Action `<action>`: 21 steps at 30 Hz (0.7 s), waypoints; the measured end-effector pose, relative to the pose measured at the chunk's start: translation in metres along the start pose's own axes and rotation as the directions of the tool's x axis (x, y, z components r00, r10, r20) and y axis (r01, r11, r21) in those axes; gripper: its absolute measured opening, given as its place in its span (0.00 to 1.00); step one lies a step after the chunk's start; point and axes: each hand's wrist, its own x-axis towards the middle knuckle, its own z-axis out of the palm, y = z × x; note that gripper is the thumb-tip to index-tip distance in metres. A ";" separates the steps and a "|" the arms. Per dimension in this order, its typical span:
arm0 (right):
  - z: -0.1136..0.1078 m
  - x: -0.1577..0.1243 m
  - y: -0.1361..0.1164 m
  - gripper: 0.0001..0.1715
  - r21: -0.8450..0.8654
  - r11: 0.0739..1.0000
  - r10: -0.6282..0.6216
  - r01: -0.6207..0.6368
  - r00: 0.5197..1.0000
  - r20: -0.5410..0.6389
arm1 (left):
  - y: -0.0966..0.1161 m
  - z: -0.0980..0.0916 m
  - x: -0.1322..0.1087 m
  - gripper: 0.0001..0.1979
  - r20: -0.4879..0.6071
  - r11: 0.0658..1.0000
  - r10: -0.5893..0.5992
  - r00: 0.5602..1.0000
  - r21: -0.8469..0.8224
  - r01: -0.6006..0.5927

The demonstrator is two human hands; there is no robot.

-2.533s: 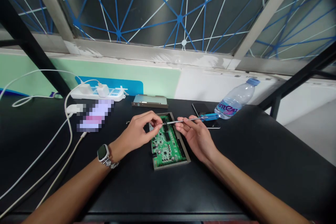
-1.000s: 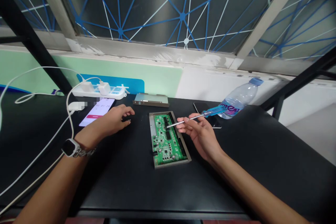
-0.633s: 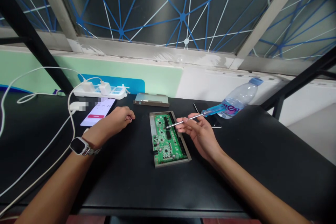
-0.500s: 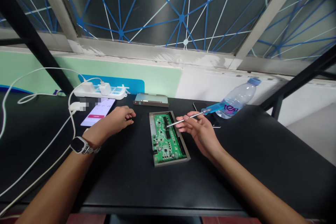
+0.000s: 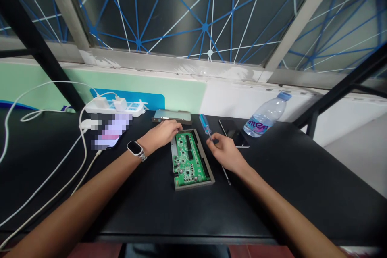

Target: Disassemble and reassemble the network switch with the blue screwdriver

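A green circuit board (image 5: 190, 157) lies in a shallow grey metal case (image 5: 193, 187) on the black table. My left hand (image 5: 163, 133), bent with its fingers drawn together, is at the case's upper left corner; what its fingertips hold, if anything, is hidden. In my right hand (image 5: 226, 151), to the right of the case, is a screwdriver (image 5: 204, 123) with a clear blue handle. That handle points up and away, while the metal shaft slants down past the hand, its tip low near the tabletop.
A metal cover plate (image 5: 172, 115) lies behind the case. At the left are a phone (image 5: 113, 131), a white power strip (image 5: 133, 109) and looping white cables (image 5: 83, 141). A dark phone (image 5: 231, 131) and a water bottle (image 5: 266, 117) are at the right.
My left hand has moved right, from beside the phone to the case's upper corner. The screwdriver has left the board and turned, its tip now pointing down toward me.
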 end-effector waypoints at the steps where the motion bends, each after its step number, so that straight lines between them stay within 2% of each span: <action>1: 0.001 0.000 0.001 0.11 -0.089 0.996 -0.001 0.001 1.000 0.006 | -0.003 0.001 0.001 0.17 -0.013 1.000 -0.010 1.000 -0.022 0.009; 6: 0.007 -0.003 -0.003 0.07 -0.411 0.912 0.014 -0.019 1.000 -0.017 | -0.013 0.003 -0.001 0.16 -0.120 0.989 -0.086 0.989 -0.127 0.071; 10: 0.007 -0.004 -0.008 0.09 -0.521 0.853 0.016 -0.019 1.000 -0.010 | -0.013 0.007 -0.007 0.15 -0.166 0.956 -0.190 0.968 -0.257 0.144; 12: 0.006 -0.006 -0.012 0.09 -0.555 0.832 0.001 -0.013 1.000 -0.021 | -0.013 0.009 -0.010 0.16 -0.185 0.948 -0.199 0.962 -0.285 0.141; 14: 0.004 -0.009 -0.020 0.10 -0.579 0.815 -0.069 0.027 0.996 -0.051 | -0.013 0.010 -0.013 0.16 -0.201 0.949 -0.192 0.961 -0.288 0.130; 16: 0.006 -0.012 -0.031 0.13 -0.599 0.792 -0.199 0.121 0.978 -0.065 | -0.013 0.010 -0.014 0.16 -0.204 0.951 -0.192 0.960 -0.279 0.131; 18: 0.011 -0.014 -0.045 0.18 -0.618 0.748 -0.317 0.243 0.948 -0.012 | -0.014 0.010 -0.015 0.16 -0.204 0.952 -0.195 0.959 -0.274 0.135; 21: 0.026 -0.014 -0.061 0.21 -0.682 0.643 -0.375 0.347 0.920 0.115 | -0.014 0.010 -0.015 0.15 -0.204 0.951 -0.204 0.957 -0.272 0.145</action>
